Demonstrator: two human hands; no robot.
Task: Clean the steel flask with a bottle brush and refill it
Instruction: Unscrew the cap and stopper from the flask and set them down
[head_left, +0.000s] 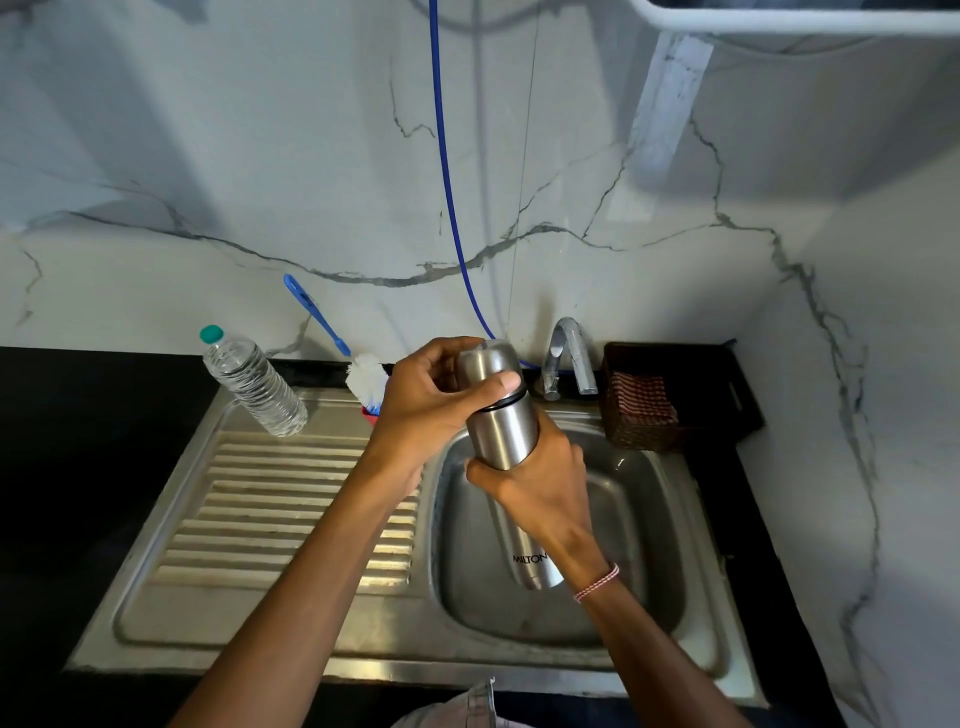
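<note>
Two bare forearms reach in from the counter's near edge over the steel sink (270, 525). Above its basin the steel flask (501, 434) sits between both hands. The left hand (428, 402) curls round the domed cap (488, 364), thumb across the seam, and the right hand (540, 491) wraps the smooth brushed cylinder lower down. The flask's long axis is tilted, cap up toward the back wall and base toward the near edge. Along the counter's back edge the bottle brush (366, 379), white-bristled and blue-handled, leans on the marbled wall, seemingly in a red holder, beside a ribbed clear plastic bottle (254, 387).
</note>
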